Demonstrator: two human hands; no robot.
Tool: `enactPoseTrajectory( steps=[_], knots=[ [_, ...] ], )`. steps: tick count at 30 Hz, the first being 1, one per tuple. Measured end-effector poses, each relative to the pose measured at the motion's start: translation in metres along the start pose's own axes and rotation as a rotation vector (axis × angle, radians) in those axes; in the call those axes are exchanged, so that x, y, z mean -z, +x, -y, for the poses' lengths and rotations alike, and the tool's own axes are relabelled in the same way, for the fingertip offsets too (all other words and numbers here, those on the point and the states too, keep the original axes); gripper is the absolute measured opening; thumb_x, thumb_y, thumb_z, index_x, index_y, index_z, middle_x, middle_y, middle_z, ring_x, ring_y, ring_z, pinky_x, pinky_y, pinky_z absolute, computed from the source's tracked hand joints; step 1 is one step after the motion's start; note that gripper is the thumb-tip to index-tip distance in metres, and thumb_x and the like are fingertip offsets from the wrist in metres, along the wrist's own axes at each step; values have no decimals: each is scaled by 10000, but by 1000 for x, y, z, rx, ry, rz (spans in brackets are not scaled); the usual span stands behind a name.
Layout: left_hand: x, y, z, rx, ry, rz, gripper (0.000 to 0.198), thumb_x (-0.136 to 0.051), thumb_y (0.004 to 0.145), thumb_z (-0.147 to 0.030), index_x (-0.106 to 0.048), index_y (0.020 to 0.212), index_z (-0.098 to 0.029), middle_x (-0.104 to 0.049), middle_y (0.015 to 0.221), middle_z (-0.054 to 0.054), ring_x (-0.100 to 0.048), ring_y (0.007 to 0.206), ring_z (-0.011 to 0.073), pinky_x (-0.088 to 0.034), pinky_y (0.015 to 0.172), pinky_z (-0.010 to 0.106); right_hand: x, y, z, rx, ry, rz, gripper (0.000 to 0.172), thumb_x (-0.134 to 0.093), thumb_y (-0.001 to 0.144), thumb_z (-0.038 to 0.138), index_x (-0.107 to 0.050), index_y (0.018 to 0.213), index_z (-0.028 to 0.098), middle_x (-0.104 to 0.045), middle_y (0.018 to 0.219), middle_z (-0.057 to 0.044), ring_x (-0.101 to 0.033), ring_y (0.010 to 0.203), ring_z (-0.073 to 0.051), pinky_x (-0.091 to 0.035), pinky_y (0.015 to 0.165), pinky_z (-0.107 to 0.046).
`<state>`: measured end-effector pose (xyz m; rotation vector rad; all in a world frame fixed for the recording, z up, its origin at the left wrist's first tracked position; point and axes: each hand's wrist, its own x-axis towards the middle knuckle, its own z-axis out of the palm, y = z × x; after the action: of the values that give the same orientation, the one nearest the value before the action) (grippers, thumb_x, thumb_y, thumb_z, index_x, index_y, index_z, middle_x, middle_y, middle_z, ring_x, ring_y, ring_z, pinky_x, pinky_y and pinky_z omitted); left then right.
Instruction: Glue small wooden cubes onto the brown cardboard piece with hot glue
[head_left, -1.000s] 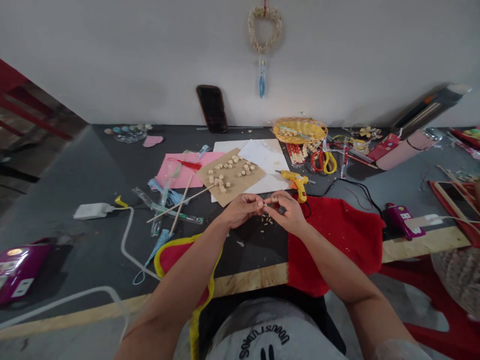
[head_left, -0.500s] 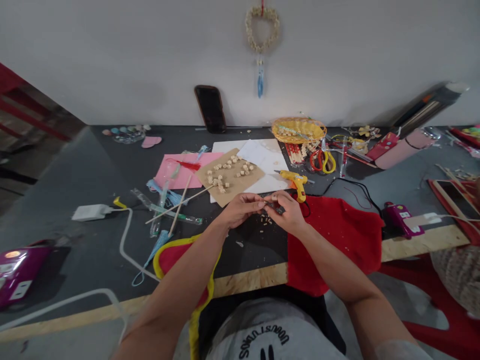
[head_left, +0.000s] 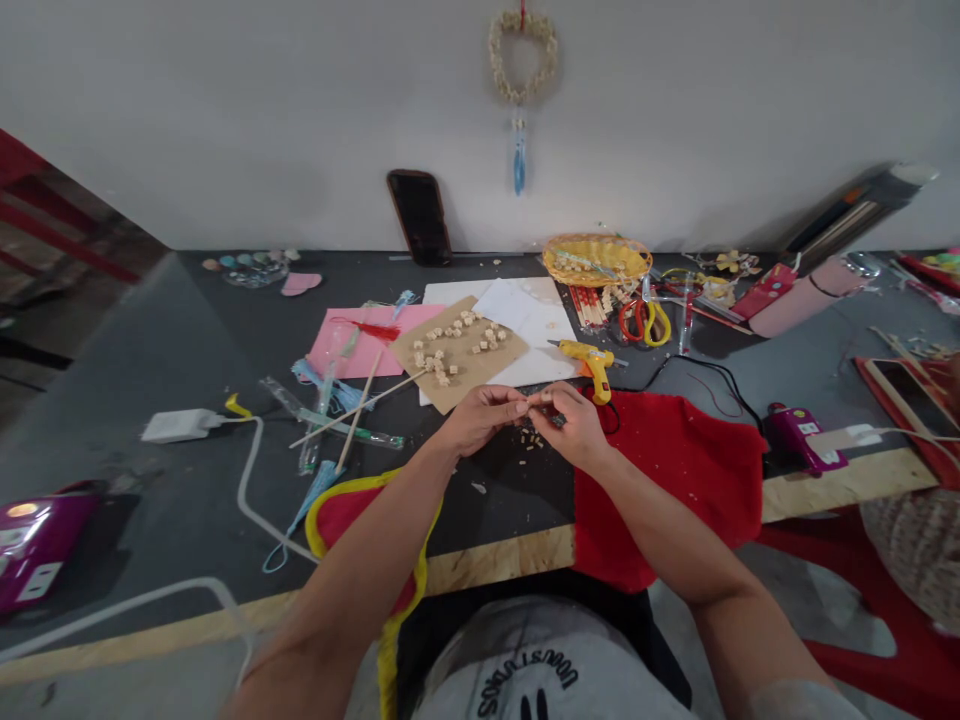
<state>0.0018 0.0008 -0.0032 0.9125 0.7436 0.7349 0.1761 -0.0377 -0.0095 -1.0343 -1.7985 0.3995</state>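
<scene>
Small pale bits (head_left: 532, 438) lie loose on dark tabletop (head_left: 495, 525), just below left hand (head_left: 486, 420) and right hand (head_left: 576, 428). Fingers (head_left: 514, 410) of both pinched closed, tips meeting; anything gripped is too small to make out.

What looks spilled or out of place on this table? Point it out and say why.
Small pale bits lie scattered on the dark tabletop near the right hand, loose, unlike the pale cubes gathered on brown paper. The red cloth droops askew over the front edge. Nothing looks clearly damaged.
</scene>
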Motion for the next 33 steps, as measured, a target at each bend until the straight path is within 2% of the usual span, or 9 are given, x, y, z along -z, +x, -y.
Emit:
enactPoseTrajectory(
  steps=[8,14,21,29,33],
  knots=[
    [1,0,0,20,-84,32,325,-862,608,-365,-717,714,-95,-647,631,28,-566,588,86,-436,612,209,2,2,4,49,33,-13,71,-614,870,178,-633,936,196,-664,883,-61,-650,821,-153,-559,657,-251],
    [2,0,0,17,-86,34,317,-878,583,-342,-721,709,-97,-647,623,21,-559,582,82,-421,604,206,2,1,2,47,16,-10,55,-619,886,221,-651,930,213,-670,867,-46,-651,826,-160,-565,726,-293],
    [1,0,0,4,-58,11,347,-902,524,-345,-731,699,-98,-643,595,19,-545,571,84,-404,586,211,0,1,3,28,80,-8,55,-616,890,210,-663,919,210,-672,856,-42,-650,819,-155,-557,728,-292],
    [2,0,1,5,-112,21,356,-899,533,-342,-727,729,-100,-675,652,33,-582,599,98,-439,609,220,0,1,0,6,86,-20,46,-619,885,211,-660,907,214,-673,844,-35,-651,815,-159,-555,729,-296],
    [1,0,-1,-1,-62,18,338,-897,540,-317,-726,729,-95,-661,634,22,-559,580,79,-418,595,202,0,1,-2,9,88,-8,49,-620,882,199,-655,916,209,-680,868,-44,-650,826,-159,-552,739,-295]
  ],
)
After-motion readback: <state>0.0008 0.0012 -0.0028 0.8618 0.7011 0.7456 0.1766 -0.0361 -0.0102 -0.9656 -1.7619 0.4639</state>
